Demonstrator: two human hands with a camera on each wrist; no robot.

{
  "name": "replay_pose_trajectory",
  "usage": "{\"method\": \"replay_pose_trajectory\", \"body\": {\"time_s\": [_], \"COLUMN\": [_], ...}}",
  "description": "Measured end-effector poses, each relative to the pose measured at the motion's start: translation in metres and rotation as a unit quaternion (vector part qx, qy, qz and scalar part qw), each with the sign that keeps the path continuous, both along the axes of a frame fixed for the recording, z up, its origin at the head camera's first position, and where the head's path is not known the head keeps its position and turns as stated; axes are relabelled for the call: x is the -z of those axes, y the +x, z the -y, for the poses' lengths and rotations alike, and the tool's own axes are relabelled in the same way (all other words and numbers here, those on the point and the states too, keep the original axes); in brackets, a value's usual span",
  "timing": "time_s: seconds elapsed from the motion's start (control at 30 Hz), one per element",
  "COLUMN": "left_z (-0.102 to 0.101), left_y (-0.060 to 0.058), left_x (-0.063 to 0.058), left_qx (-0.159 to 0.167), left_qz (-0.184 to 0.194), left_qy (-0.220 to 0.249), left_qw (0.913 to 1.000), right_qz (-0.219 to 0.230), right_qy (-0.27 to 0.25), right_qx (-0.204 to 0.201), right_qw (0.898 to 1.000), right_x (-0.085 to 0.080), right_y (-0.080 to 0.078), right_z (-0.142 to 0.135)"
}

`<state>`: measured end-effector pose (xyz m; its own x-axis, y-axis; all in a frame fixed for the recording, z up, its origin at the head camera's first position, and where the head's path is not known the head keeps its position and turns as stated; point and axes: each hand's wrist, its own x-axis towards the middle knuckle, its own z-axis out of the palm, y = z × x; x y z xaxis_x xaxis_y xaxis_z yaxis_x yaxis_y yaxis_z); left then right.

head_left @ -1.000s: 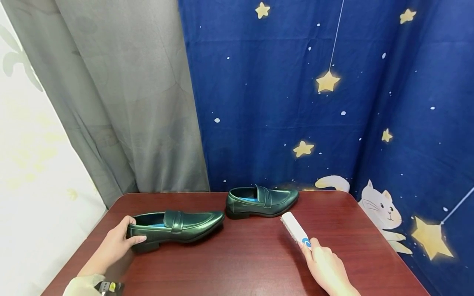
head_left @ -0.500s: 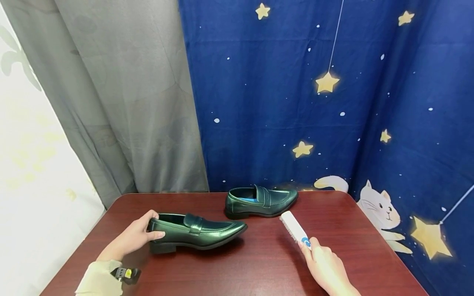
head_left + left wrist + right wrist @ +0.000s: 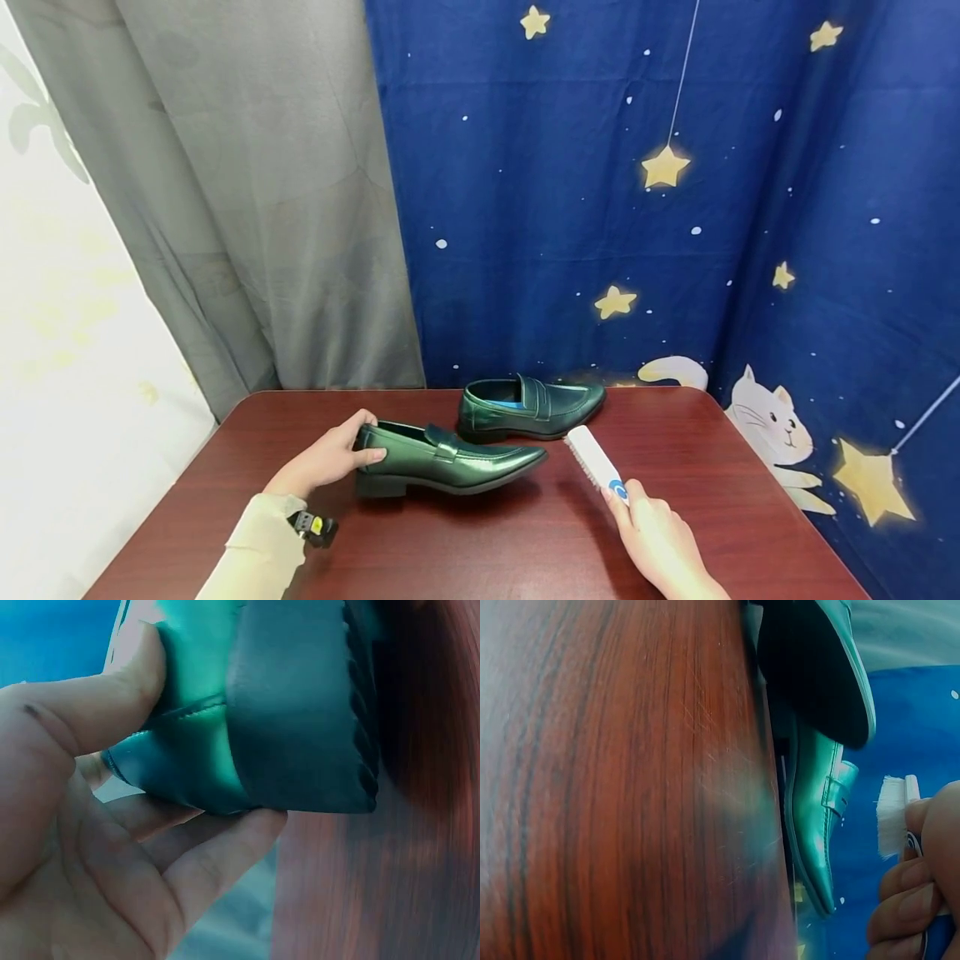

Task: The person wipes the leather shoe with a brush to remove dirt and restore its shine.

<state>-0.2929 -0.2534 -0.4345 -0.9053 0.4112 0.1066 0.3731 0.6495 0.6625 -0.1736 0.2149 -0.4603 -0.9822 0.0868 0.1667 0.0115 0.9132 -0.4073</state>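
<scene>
Green penny loafer (image 3: 457,468), pinched at the heel by the left hand (image 3: 330,457), hangs just above the table (image 3: 465,554), its opening dark inside. The right hand (image 3: 660,535) wraps its fingers round a white brush (image 3: 595,458). Behind stands a second loafer (image 3: 558,408) containing a blue insole (image 3: 505,405).

The left hand (image 3: 330,456) has moved the green shoe (image 3: 442,467) rightward over the tabletop (image 3: 450,550); its toe, earlier short of the farther shoe (image 3: 566,410), now lies in front of it and near the white brush (image 3: 592,455); its blue insole has gone from the head view; more of the pale sleeve (image 3: 258,546) shows.
</scene>
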Motion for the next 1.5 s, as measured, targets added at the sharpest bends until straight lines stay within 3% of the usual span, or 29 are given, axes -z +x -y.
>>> {"method": "replay_pose_trajectory", "body": {"time_s": [0.13, 0.5, 0.63, 0.77, 0.97, 1.13, 1.3, 1.5], "left_z": [-0.014, -0.054, -0.071, -0.088, -0.102, -0.106, -0.110, -0.118], "left_y": [-0.007, -0.013, -0.012, -0.009, -0.002, 0.002, 0.003, 0.000], "left_x": [0.000, 0.014, 0.020, 0.030, 0.044, 0.043, 0.040, 0.040], "left_qx": [0.006, -0.034, -0.040, -0.062, -0.079, -0.056, -0.007, 0.020], "left_qz": [0.014, 0.019, 0.015, -0.012, -0.027, -0.015, 0.019, 0.012], "left_qy": [0.000, 0.027, 0.037, 0.034, 0.044, 0.046, 0.058, 0.060], "left_qw": [0.9999, 0.9989, 0.9984, 0.9974, 0.9955, 0.9972, 0.9981, 0.9979], "right_qz": [-0.005, -0.029, -0.038, -0.048, -0.056, -0.050, -0.059, -0.079], "right_qy": [-0.008, -0.020, -0.021, -0.018, -0.009, -0.010, -0.013, -0.006], "right_qx": [-0.003, -0.006, -0.006, -0.010, -0.021, -0.024, -0.026, -0.036], "right_qw": [1.000, 0.999, 0.999, 0.999, 0.998, 0.998, 0.998, 0.996], "right_x": [-0.001, -0.006, -0.007, -0.006, -0.005, -0.008, -0.011, -0.009], "right_y": [0.001, 0.001, 0.002, 0.002, 0.000, 0.000, -0.001, -0.005], "right_z": [0.002, 0.008, 0.011, 0.014, 0.020, 0.024, 0.030, 0.047]}}
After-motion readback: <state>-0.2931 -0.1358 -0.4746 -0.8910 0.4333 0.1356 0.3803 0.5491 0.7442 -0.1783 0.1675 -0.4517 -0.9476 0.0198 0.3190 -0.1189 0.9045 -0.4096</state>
